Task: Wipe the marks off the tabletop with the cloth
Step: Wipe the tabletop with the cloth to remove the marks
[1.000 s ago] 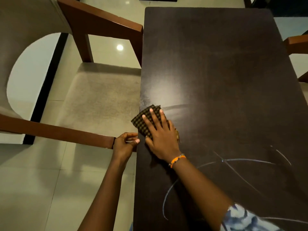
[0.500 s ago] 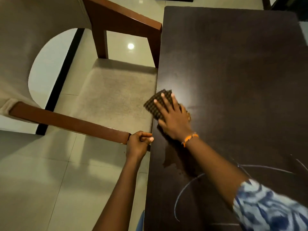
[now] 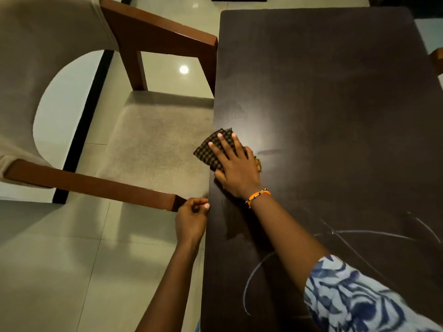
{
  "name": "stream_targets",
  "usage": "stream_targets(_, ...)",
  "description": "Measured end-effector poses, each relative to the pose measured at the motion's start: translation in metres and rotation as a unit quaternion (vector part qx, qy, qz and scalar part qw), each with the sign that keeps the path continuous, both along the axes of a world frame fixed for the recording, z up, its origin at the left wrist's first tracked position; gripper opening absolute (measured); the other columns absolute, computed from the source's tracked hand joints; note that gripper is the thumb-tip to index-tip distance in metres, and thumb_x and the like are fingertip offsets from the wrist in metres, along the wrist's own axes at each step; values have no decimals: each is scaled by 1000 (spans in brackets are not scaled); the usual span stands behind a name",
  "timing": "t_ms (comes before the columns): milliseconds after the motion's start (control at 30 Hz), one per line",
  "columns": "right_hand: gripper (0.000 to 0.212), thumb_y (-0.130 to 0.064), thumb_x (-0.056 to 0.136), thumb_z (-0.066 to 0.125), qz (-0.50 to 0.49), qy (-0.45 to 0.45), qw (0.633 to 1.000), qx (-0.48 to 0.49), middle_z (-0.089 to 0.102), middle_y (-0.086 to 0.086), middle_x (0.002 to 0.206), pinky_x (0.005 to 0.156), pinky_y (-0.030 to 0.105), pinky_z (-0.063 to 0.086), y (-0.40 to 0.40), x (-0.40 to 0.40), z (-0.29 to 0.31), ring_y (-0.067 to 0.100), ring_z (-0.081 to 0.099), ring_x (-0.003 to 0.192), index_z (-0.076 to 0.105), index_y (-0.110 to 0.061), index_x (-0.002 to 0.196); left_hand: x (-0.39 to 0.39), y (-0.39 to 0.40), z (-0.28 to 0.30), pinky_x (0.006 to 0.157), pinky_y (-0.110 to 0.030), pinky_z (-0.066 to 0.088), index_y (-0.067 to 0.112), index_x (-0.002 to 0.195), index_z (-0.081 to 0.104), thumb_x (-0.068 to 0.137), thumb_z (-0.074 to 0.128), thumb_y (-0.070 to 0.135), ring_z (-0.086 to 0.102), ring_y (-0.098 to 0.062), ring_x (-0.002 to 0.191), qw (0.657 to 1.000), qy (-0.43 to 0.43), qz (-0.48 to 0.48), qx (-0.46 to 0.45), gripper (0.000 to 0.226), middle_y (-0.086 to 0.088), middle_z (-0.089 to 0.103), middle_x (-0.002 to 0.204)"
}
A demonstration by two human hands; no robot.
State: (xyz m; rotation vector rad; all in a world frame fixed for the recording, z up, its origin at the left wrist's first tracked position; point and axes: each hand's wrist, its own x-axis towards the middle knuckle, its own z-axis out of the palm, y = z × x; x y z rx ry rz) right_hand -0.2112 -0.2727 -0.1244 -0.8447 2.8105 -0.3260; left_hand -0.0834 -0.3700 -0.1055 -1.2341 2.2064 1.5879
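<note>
At frame centre our right hand [image 3: 236, 167], fingers spread, presses the cloth [image 3: 211, 150] flat at the tabletop's [image 3: 323, 92] left edge, while our left hand [image 3: 191, 219] pinches that edge; firm overlapping strokes should next reach the marks [image 3: 359, 232] lower right.

The right hand [image 3: 236, 168] wears an orange-and-black beaded bracelet [image 3: 258, 197] at its wrist. Behind the bracelet, a blue-and-white patterned sleeve [image 3: 354, 298] covers the upper forearm. The left hand [image 3: 191, 220] is bare.
</note>
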Motion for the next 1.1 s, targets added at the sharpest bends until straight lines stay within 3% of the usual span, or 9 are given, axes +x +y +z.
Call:
stream_targets(167, 72, -41, 76, 23, -130, 31, 991, 31, 20, 4, 156, 101, 49, 29, 80, -18, -1, 32, 13, 144, 27, -25, 146, -1, -2, -4, 89, -34, 51, 13, 100, 66, 89, 60, 11, 64, -21, 95, 1000, -7, -1, -2, 13, -6, 68, 100)
stream_targets(400, 64, -35, 85, 37, -336, 24, 939, 65, 15, 3, 157, 105, 54, 22, 187, -20, 5, 33, 6, 144, 21, -32, 147, -8, -12, -5, 57, -8, 48, 0, 107, 62, 88, 58, -1, 60, -15, 81, 998, 0, -9, 69, 20, -5, 63, 89)
stream_targets(500, 66, -40, 80, 36, -349, 33, 935, 55, 18, 9, 156, 103, 56, 24, 150, 1, 6, 39, 9, 142, 26, -35, 145, -8, -14, -5, 62, -13, 45, 0, 108, 62, 88, 58, 0, 60, -16, 82, 997, -2, -20, 72, 20, -6, 64, 91)
stream_targets(600, 63, -49, 83, 37, -281, 31, 959, 34, 16, 8, 157, 102, 56, 20, 79, 30, 0, 40, 7, 142, 28, -38, 144, -8, -13, -6, 67, -18, 48, 1, 106, 63, 88, 59, 0, 61, -21, 88, 998, 2, -13, 64, 19, -10, 64, 96)
stream_targets(667, 58, -54, 86, 34, -215, 26, 976, 7, 18, 8, 157, 102, 53, 18, 28, 54, -6, 39, 7, 142, 32, -39, 142, -6, -10, -7, 77, -30, 53, 8, 99, 64, 88, 59, 4, 63, -23, 91, 999, 2, -12, 44, 13, -9, 66, 95)
stream_targets(733, 54, -52, 86, 34, -122, 34, 992, 2, 27, 8, 154, 98, 54, 27, -8, 74, -9, 38, 14, 139, 40, -37, 138, -3, -5, -8, 85, -37, 52, 12, 96, 65, 89, 58, 7, 64, -24, 93, 1000, 1, -10, 5, 11, -9, 69, 98)
stream_targets(867, 49, -45, 87, 36, -19, 47, 999, -3, 37, 4, 149, 93, 50, 38, 4, 68, -10, 35, 27, 138, 46, -35, 135, 4, 5, -4, 85, -33, 48, 11, 101, 65, 90, 58, 11, 62, -20, 93, 1000, 1, 14, -24, 13, -8, 69, 104)
stream_targets(967, 51, -44, 88, 32, -115, 48, 992, 7, 39, 2, 148, 92, 48, 38, 57, 50, -7, 34, 30, 138, 44, -34, 136, 9, 3, -2, 90, -36, 51, 12, 102, 65, 88, 61, 11, 63, -21, 97, 1000, 3, 12, -2, 15, -8, 68, 105)
stream_targets(1100, 51, -41, 92, 32, -303, 41, 951, 42, 24, 0, 155, 101, 52, 29, 157, 31, 0, 32, 14, 143, 32, -35, 143, 9, -1, -1, 93, -43, 52, 12, 99, 66, 87, 62, 8, 64, -25, 99, 1000, 4, -4, 12, 13, -9, 68, 102)
